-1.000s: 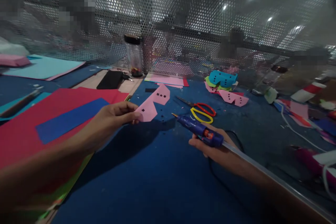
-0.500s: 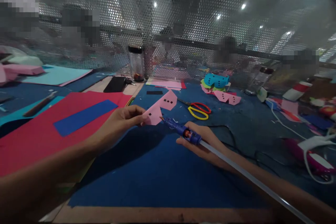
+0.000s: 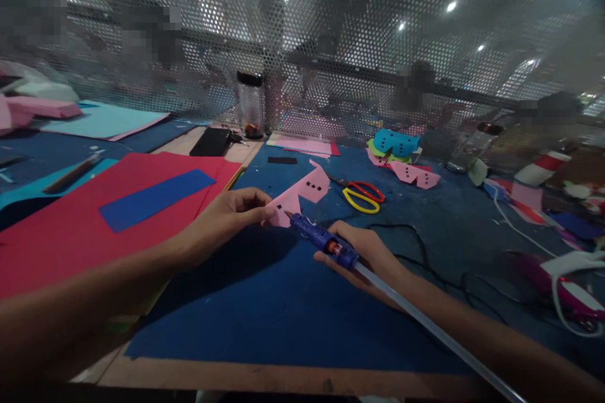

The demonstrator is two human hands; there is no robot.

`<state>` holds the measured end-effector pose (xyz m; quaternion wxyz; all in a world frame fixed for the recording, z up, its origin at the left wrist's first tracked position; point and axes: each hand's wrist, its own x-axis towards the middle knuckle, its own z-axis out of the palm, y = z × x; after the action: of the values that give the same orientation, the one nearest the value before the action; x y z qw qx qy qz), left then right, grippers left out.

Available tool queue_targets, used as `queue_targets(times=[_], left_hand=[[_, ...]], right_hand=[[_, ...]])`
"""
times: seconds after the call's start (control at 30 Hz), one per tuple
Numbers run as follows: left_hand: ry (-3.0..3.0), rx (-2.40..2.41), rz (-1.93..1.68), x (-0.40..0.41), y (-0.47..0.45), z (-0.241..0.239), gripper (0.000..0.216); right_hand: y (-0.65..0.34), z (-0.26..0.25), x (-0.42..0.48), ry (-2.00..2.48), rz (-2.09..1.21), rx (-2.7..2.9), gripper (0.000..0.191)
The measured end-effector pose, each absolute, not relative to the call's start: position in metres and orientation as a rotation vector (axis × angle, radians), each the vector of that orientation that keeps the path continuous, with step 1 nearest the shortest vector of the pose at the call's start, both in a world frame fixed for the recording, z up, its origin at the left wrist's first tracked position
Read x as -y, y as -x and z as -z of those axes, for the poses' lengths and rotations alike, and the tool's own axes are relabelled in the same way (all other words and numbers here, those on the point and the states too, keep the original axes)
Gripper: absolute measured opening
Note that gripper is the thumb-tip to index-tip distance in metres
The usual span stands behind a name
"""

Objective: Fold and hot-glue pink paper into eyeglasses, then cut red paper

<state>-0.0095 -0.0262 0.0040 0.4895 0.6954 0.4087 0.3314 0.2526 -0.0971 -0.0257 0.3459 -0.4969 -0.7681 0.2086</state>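
My left hand (image 3: 243, 211) pinches the left end of a pink foam or paper cutout (image 3: 302, 192) shaped like a mask half, with small black squares on it. A blue glue gun (image 3: 324, 240) is gripped in my right hand (image 3: 362, 249), its nozzle at the cutout's lower part, near a black square. From the gun's back a long clear glue stick (image 3: 425, 321) runs toward the lower right. Whether the nozzle touches the cutout I cannot tell. Beyond them lie scissors (image 3: 363, 196) with one red and one yellow handle.
Red sheets (image 3: 142, 201) bearing a blue strip (image 3: 158, 198) lie at left. A phone (image 3: 210, 142) and a jar (image 3: 250, 107) stand near the mesh panel. Decorated masks (image 3: 396, 143) are stacked at back right. A black cord (image 3: 420, 245) trails across the blue mat (image 3: 283, 321).
The glue gun's nozzle has moved left over the cutout, closer to the black square near my left fingers. The view has shifted slightly.
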Motion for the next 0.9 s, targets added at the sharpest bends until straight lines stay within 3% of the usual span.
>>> queue_targets(times=[0.3,0.9], left_hand=[[-1.691,-0.984,-0.791,0.027,0.009,-0.001,0.025],[-1.658,-1.007,-0.771,0.029,0.007,-0.002,0.027]], right_hand=[[-0.253,0.001,0.108,1.331,-0.617,2.107,0.021],[-0.265,0.014,0.103,1.321,-0.684,2.167,0.015]])
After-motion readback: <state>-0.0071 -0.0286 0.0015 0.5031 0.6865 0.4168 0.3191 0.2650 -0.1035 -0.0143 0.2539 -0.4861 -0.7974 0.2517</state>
